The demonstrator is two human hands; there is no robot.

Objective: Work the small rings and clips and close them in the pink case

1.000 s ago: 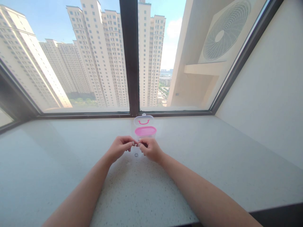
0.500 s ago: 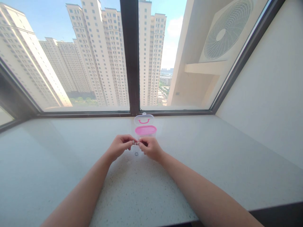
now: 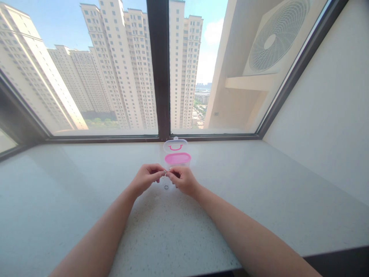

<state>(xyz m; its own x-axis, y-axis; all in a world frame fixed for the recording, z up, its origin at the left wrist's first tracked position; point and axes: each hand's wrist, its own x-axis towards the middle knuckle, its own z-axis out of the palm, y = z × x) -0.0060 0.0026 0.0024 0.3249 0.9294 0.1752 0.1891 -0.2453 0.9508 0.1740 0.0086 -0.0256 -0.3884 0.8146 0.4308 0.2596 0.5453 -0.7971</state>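
The tiny silvery piece (image 3: 166, 172) sits pinched between the fingertips of both your hands, held just above the bench. It is too small to tell what it is. Your left hand (image 3: 147, 177) and your right hand (image 3: 182, 180) meet fingertip to fingertip, and each grip is closed on that piece from its own side, with the other fingers curled in.

With something this small, I judge that a light pinch at the very tips will serve you better than a hard squeeze, which could flick it away. Let the heels of your hands rest on the pale speckled stone bench (image 3: 178, 231) so that only your fingers have to move. Work low, so that a slip drops the piece right below you rather than sending it rolling.

Just beneath your fingertips a small metal ring (image 3: 166, 187) lies flat on the bench, apart from both hands. Mind your right thumb near it, since a brush could send it skidding on the smooth stone.

Just beyond your hands stands a clear plastic box with a pink lid and pink handle (image 3: 176, 154), upright and close to the dark window frame (image 3: 157, 77). If you need to put anything down, that box is within easy reach.
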